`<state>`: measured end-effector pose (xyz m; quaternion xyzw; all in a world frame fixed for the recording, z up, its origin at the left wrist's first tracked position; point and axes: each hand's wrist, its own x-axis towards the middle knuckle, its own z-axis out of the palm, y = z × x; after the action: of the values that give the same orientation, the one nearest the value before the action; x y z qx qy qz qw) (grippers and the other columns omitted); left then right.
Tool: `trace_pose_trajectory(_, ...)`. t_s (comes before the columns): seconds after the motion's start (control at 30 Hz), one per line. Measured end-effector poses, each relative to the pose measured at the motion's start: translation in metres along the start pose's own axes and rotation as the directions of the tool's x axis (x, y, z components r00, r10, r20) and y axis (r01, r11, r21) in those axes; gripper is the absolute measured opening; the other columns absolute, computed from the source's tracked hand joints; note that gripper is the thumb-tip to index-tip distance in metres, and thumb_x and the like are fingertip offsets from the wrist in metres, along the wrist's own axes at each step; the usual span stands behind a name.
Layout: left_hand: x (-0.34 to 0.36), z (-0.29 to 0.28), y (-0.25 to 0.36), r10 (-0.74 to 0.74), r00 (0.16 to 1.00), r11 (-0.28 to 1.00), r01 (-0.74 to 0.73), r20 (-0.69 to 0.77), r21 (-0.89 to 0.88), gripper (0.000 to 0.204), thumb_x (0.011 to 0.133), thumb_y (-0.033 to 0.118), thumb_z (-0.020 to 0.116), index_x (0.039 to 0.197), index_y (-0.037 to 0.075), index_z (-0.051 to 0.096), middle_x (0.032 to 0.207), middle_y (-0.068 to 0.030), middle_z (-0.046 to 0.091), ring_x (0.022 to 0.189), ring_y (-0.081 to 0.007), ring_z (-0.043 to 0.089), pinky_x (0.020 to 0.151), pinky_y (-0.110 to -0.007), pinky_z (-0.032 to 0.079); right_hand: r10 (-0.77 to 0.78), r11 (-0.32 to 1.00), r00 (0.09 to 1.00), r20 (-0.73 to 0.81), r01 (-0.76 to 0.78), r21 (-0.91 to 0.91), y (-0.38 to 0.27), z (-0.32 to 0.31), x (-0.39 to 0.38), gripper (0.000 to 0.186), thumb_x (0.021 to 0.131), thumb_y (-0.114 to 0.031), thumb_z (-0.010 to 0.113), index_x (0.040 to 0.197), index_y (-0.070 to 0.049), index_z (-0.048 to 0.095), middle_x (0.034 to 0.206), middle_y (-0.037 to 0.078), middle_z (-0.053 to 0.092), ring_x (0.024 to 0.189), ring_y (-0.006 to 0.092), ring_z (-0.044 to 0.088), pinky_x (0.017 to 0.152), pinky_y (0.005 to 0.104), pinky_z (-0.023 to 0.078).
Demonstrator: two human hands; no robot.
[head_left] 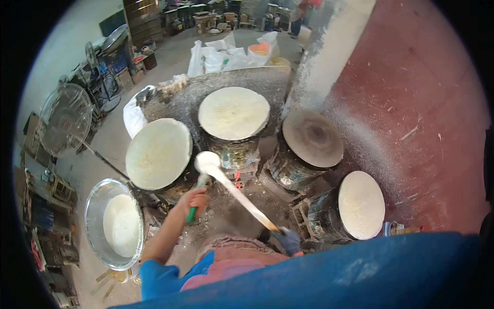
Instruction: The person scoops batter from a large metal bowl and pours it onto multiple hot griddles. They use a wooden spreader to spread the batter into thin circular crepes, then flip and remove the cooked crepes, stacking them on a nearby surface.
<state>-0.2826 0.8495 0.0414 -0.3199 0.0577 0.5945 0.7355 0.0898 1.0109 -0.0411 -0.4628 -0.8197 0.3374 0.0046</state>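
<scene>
My bare left hand [194, 201] is closed round the green handle of a short tool [191, 214]. Its pale upper end reaches up to the round white head of a long ladle [208, 162]; whether the two touch I cannot tell. My right hand [288, 242], in a grey glove, grips the lower end of the ladle's long handle, which slants up to the left and is coated white. Just beyond the ladle head are two round griddles, one at the left [158, 154] and one at the back [234, 113], each covered with a pale layer.
A metal basin [92, 226] of white batter [123, 225] stands at my left. To the right are a bare dark griddle [313, 138] and another pale-covered one [362, 206], on drum stoves. A standing fan [66, 119], white sacks [221, 56] and a pillar [329, 51] stand around.
</scene>
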Motion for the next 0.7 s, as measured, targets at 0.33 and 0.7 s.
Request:
trace_pose_trajectory(0.33, 0.361, 0.162, -0.040, -0.061, 0.993, 0.421, -0.067, 0.102, 0.904, 0.021, 0.091, 0.014, 0.051, 0.105, 0.029, 0.046, 0.052, 0.0040, 0.036, 0.034, -0.0062, 0.029, 0.028, -0.022, 0.020, 0.353, 0.934, 0.696, -0.625, -0.231, 0.271, 0.172, -0.148, -0.002, 0.035, 0.079, -0.034, 0.065, 0.100, -0.006, 0.065, 0.087, 0.018, 0.065, 0.078, 0.0338, 0.063, 0.070, 0.0411, 0.049)
trace_pose_trajectory(0.7, 0.582, 0.195, 0.019, 0.317, 0.640, -0.943, 0.134, 0.700, 0.304, 0.059, 0.083, 0.007, 0.054, 0.138, 0.021, 0.038, 0.069, -0.0141, 0.056, 0.052, -0.0289, 0.053, 0.049, -0.038, 0.046, 0.445, 0.893, 0.718, -0.535, -0.310, 0.326, 0.132, -0.170, 0.203, 0.027, 0.083, -0.014, 0.059, 0.109, -0.011, 0.065, 0.084, 0.015, 0.068, 0.071, 0.0283, 0.064, 0.064, 0.0378, 0.049)
